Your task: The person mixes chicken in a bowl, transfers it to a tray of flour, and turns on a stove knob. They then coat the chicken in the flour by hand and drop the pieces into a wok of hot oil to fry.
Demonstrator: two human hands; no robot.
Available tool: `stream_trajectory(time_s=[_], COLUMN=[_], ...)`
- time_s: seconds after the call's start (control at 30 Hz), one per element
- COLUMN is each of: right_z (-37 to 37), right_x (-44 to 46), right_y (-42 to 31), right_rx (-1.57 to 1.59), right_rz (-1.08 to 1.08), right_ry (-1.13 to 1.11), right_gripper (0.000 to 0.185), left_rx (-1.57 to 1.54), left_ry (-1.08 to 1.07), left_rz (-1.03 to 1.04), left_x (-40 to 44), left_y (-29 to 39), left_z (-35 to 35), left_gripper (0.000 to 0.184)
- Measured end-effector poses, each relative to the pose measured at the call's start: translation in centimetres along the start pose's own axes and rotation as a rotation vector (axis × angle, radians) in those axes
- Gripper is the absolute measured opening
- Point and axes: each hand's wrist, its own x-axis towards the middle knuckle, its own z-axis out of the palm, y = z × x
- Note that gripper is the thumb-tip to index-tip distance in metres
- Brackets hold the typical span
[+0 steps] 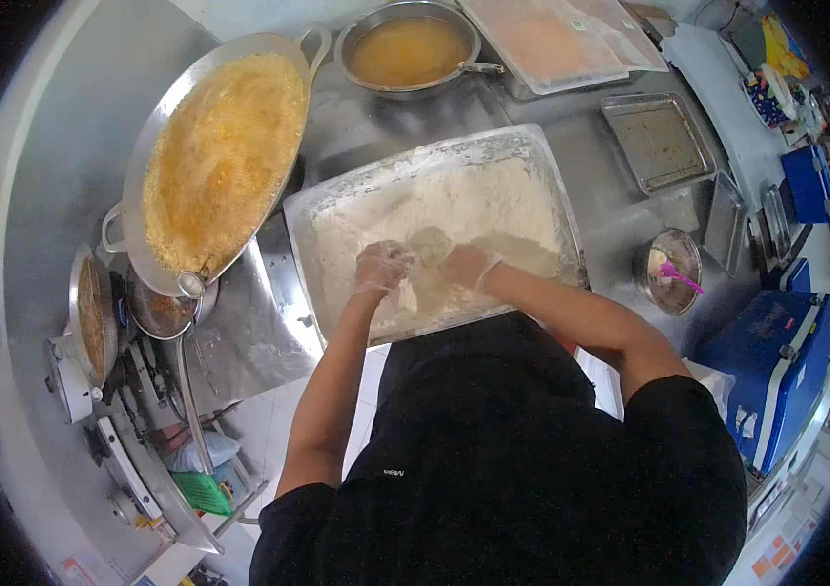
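Note:
A large metal tray (306, 283) on the steel counter holds pale flour (503, 191). Both hands are over its near half, in thin clear gloves. My left hand (384, 267) has its fingers curled down at the flour. Close to its right, my right hand (469, 266) is bent in toward the flour, its fingers mostly hidden. Between and just beyond them lies a rounded flour-coated lump (430, 242). Whether either hand grips anything is too small to tell.
Left of the tray is a wide pan of bubbling oil (225, 161). A bowl of yellowish liquid (410, 54) stands behind. At right are an oily metal tray (659, 142), a bowl with a pink utensil (671, 293) and a blue cooler (776, 371).

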Motion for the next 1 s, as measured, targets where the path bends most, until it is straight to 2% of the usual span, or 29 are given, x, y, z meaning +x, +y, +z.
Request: stream_trajectory(time_s=[0.03, 0.1, 0.13, 0.27, 0.33, 0.4, 0.43, 0.53, 0.6, 0.63, 0.67, 0.7, 0.77, 0.87, 0.93, 0.97, 1.0], right_z=[-1.0, -5.0, -4.5, -5.0, -4.8, -2.7, -2.5, -5.6, -6.1, -5.8, -4.8, -3.5, -0.7, -1.2, -6.0, -10.3, -14.4], right_x=[0.3, 0.0, 0.5, 2.1, 3.0, 5.2, 5.1, 3.1, 2.2, 2.1, 1.9, 2.0, 2.9, 2.3, 2.5, 1.9, 2.0], right_y=[0.8, 1.5, 1.5, -1.2, -1.6, -0.5, 0.0, -0.4, -1.5, -1.2, -0.6, 0.1, 2.0, 4.3, 3.7, 2.2, 0.6], right_rx=[0.037, 0.106, 0.107, 0.114, 0.105, 0.081, 0.156, 0.301, 0.31, 0.374, 0.44, 0.508, 0.433, 0.322, 0.32, 0.358, 0.393], right_rz=[0.003, 0.006, 0.006, -0.084, -0.054, 0.108, 0.086, 0.049, 0.079, 0.077, 0.074, 0.071, 0.14, 0.223, 0.213, 0.178, 0.136], right_ry=[-0.001, -0.012, 0.009, 0.154, 0.105, -0.083, -0.049, 0.012, 0.02, 0.113, 0.203, 0.293, 0.288, 0.326, 0.348, 0.34, 0.328], right_gripper=[0.014, 0.013, 0.013, 0.012, 0.014, 0.017, 0.018, 0.025, 0.031, 0.033, 0.036, 0.038, 0.04, 0.041, 0.039, 0.039, 0.038], left_rx=[0.019, -0.17, -0.264, -0.058, -0.031, -0.028, -0.03, -0.125, -0.27, -0.344, 0.439, 0.118, -0.523, 0.502, 0.292, 0.461, 0.599], left_ry=[0.036, -0.003, -0.027, 0.138, 0.204, 0.204, 0.207, 0.126, 0.038, -0.004, 0.077, -0.027, -0.221, -0.023, 0.066, 0.072, -0.194], left_rz=[0.004, -0.107, -0.165, -0.053, 0.018, -0.006, -0.018, 0.023, -0.029, -0.051, 0.526, 0.325, -0.096, 0.394, 0.426, 0.486, 0.433], left_x=[0.0, 0.7, 0.6, 0.7, 1.3, 0.6, 0.3, 0.4, -0.7, -0.9, 0.0, -0.2, -0.9, 3.7, 5.4, 3.9, 1.9], left_y=[0.0, -0.8, -1.3, -0.9, -3.3, -3.1, -2.9, -2.5, 0.7, 1.9, 0.2, 0.7, 1.3, -4.1, -7.8, -6.6, -1.0], left_z=[-0.1, 0.5, 1.0, 1.1, 1.8, 1.0, 0.6, 1.8, 2.0, 1.8, 2.0, 1.2, -0.1, 2.6, 7.3, 8.7, 5.5], left_gripper=[0.031, 0.034, 0.035, 0.039, 0.04, 0.038, 0.037, 0.032, 0.029, 0.028, 0.031, 0.032, 0.034, 0.039, 0.051, 0.057, 0.061])
